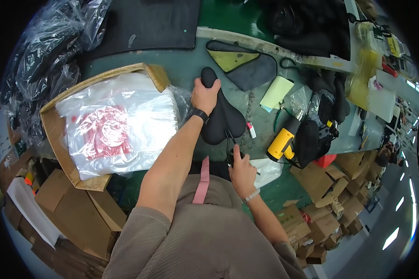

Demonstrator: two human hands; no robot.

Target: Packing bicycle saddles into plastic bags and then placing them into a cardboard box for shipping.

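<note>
Left hand (205, 96) was clamped on the nose of a black saddle (224, 118) over the counter (179, 64); the right hand (242, 173) gripped a dark tool (230, 158) at its rear. Leftward, glare-washed red print (108, 132) marked plastic bags (151, 107) inside a carton (57, 139).

Left hand (205, 96) around the black saddle (225, 122) near its nose, dark tool (230, 158) in right hand (242, 174)

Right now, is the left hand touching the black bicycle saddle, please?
Touching. The head view shows the left hand lying over the black bicycle saddle at its narrow end, gripping it.
</note>
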